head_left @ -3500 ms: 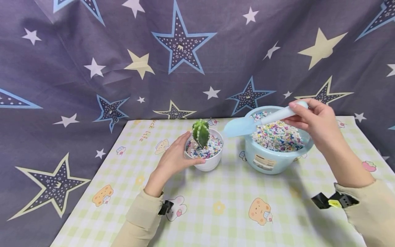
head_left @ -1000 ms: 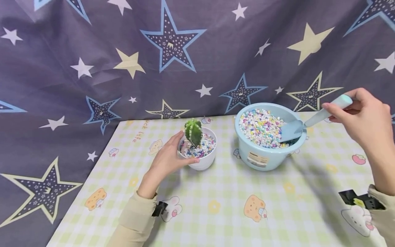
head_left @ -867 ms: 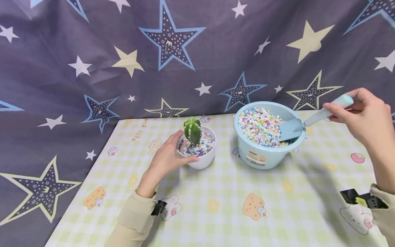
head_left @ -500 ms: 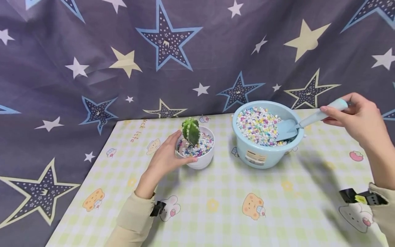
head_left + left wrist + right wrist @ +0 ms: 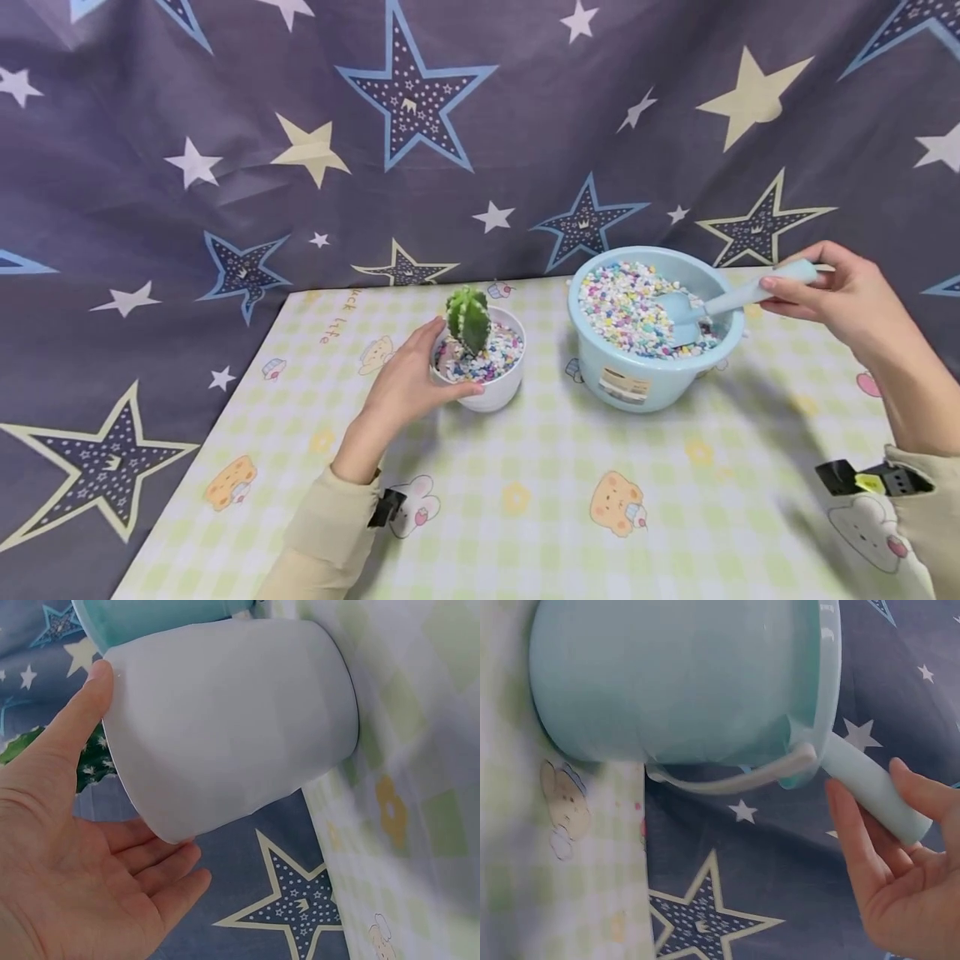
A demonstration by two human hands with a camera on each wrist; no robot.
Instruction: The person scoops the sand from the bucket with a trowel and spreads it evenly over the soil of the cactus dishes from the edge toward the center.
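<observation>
My left hand (image 5: 405, 375) holds the rim of a small white flower pot (image 5: 491, 393), thumb at the near side and fingers round the left. In the pot a green cactus (image 5: 469, 321) stands in multicoloured pebbles (image 5: 501, 350). Between thumb and fingers, my right hand (image 5: 851, 292) grips the handle of a light-blue toy shovel (image 5: 750, 293). Its blade lies tilted in the pebbles (image 5: 626, 304) of a light-blue bucket (image 5: 630, 383), the blade's lower edge partly buried. The left wrist view shows the thumb on the pot (image 5: 232, 727); in the right wrist view the bucket (image 5: 682, 682) hides the blade.
A checked tablecloth (image 5: 555, 467) with cartoon prints covers the table. Behind it hangs a dark star-patterned cloth (image 5: 525, 125). The bucket has a pale carrying handle (image 5: 735, 780) hanging at its side.
The shovel went from beside the pot into the bucket's right side. Over the last second, my right hand has moved left, pushing the blade further into the pebbles. My left hand stays on the pot.
</observation>
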